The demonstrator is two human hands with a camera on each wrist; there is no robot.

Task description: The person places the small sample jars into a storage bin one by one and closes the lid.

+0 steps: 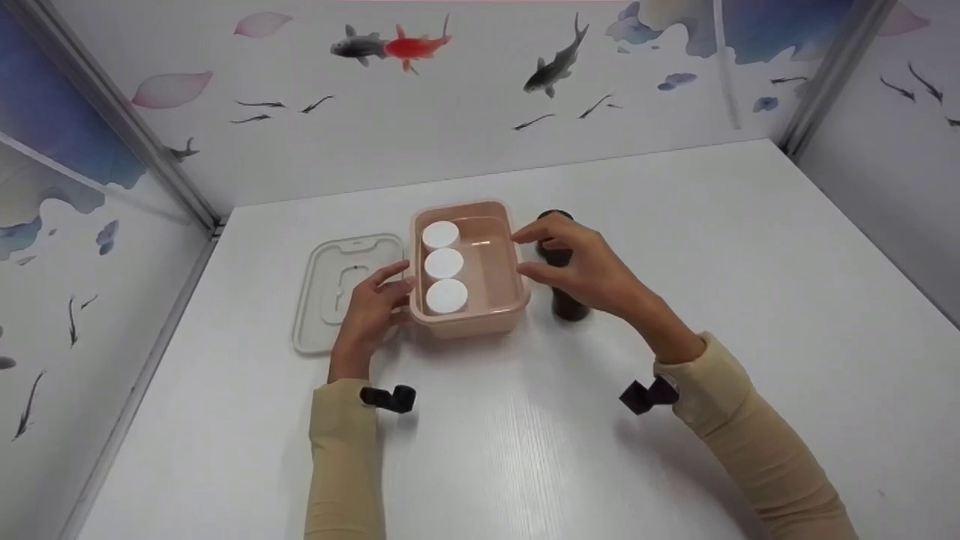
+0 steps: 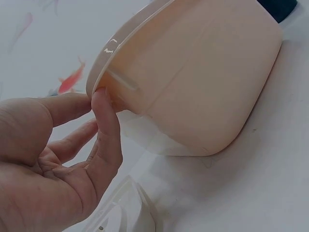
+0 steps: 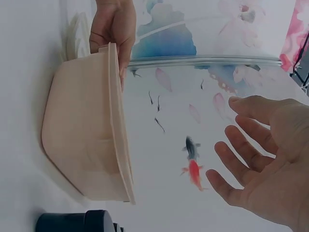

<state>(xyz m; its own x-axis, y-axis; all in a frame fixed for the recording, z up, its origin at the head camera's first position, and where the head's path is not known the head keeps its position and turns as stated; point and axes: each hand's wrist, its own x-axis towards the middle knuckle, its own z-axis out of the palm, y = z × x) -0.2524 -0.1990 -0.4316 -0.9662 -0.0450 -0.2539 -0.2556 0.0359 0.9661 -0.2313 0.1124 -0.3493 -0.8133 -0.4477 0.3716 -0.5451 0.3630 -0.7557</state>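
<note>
A pink plastic storage box [image 1: 491, 327] stands on the table, with three white round-topped containers [image 1: 444, 264] in a row along its left side. My left hand [image 1: 369, 315] pinches the box's left rim between thumb and fingers, as the left wrist view shows. My right hand [image 1: 592, 262] hovers by the box's right rim with its fingers apart and nothing between them; the right wrist view shows a gap to the box. Beneath it are dark cylindrical shapes [image 1: 570, 306], partly covered by the hand, so I cannot tell whether they are one bottle or two.
A pale lid [image 1: 319, 341] lies flat left of the box, partly behind my left hand. White panels [image 1: 480, 142] printed with fish and petals enclose the table [image 1: 480, 465] at the back and sides.
</note>
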